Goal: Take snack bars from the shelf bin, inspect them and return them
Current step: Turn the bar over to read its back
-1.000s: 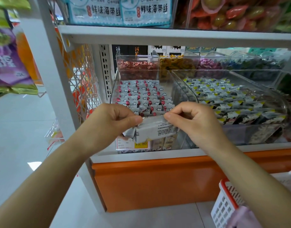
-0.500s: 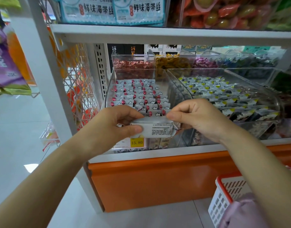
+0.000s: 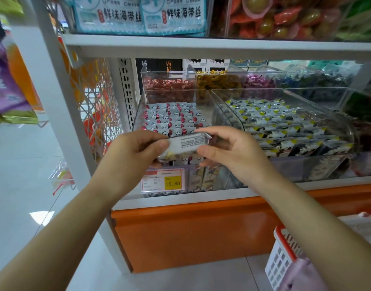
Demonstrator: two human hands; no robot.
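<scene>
**Now: one snack bar held in both hands, in front of its bin**

So I hold a silvery-white wrapped snack bar (image 3: 188,141) at the centre of the frame. Its printed side faces me and its right end sits higher than its left. My left hand (image 3: 136,152) grips the left end, thumb over the wrapper and fingers curled beneath. My right hand (image 3: 228,152) pinches the right end between thumb and forefinger, the other fingers loosely curled.

The bar hangs just in front of the clear plastic shelf bin (image 3: 139,114) behind my hands, where rows of pale packets with red dots lie. Below my hands, a red-and-yellow price tag (image 3: 162,179) reading 15.80 sits on the bin's front.

Right of centre, a second clear bin (image 3: 222,114) holds black, white and yellow packets. At the lower right corner stands a white plastic basket with a red rim (image 3: 281,257).
</scene>
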